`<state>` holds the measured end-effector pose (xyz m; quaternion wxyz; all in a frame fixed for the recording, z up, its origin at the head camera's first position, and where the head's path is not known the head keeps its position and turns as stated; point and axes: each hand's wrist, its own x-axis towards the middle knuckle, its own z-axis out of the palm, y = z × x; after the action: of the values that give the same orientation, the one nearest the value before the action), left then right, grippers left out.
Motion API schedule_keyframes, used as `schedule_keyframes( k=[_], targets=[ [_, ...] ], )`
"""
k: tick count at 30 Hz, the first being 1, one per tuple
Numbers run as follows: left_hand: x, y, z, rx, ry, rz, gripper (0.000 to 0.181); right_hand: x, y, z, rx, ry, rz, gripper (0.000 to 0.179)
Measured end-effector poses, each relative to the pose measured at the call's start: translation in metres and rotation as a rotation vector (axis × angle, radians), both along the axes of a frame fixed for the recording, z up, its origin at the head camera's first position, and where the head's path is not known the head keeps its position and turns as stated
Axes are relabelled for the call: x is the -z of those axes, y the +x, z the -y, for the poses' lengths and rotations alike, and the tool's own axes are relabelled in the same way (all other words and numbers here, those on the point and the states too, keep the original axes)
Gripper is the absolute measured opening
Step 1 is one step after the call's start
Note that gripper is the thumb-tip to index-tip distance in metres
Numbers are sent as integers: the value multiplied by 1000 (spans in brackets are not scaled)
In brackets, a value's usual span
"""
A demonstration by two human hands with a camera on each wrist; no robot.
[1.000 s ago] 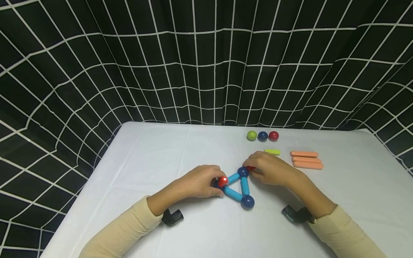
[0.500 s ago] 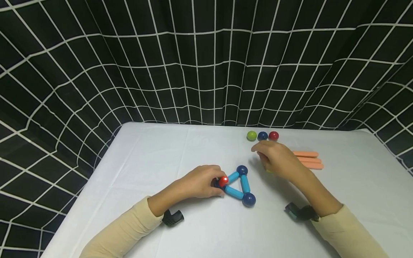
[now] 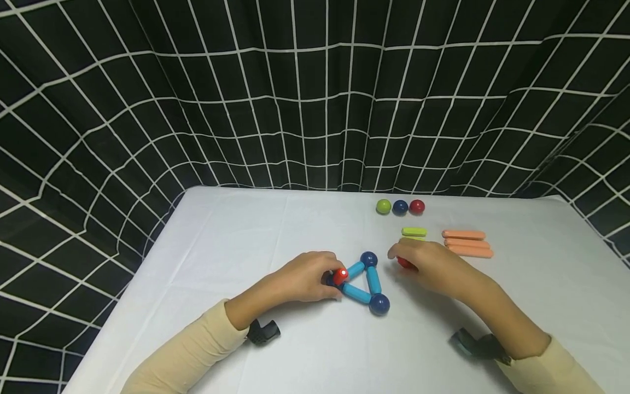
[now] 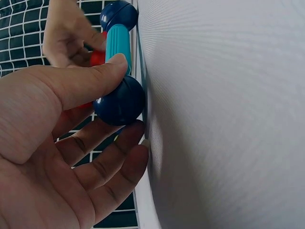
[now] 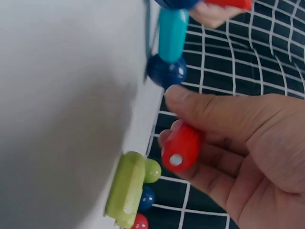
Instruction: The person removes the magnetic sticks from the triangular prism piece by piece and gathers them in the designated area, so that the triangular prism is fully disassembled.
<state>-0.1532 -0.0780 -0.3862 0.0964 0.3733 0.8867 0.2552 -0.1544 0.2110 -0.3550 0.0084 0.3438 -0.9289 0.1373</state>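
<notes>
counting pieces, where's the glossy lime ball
The glossy lime ball sits right of centre in the head view, near the far edge of the white cloth-covered table, immediately left of a glossy navy ball.

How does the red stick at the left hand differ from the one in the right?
Pose: the left red stick stands roughly upright; the right red stick lies closer to level.
Place: the left one sits at a corner of the blue triangle; the right one is in the right hand, clear of it.
Shared: both red, with a pale spot on the end.
</notes>
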Motion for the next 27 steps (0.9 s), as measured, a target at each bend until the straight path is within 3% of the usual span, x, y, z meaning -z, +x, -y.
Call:
schedule_keyframes(
  k=[9, 17, 27],
  targets=[
    [-1, 0, 1, 8, 3, -4, 32, 4, 13, -9, 26, 78, -49, 31],
    [-2, 1, 1, 4, 1, -6, 33, 5, 5, -24, 91, 98, 41, 21],
    [-1, 1, 1, 6, -1, -11, 31, 12, -3, -34, 138, 89, -11, 22]
  ],
)
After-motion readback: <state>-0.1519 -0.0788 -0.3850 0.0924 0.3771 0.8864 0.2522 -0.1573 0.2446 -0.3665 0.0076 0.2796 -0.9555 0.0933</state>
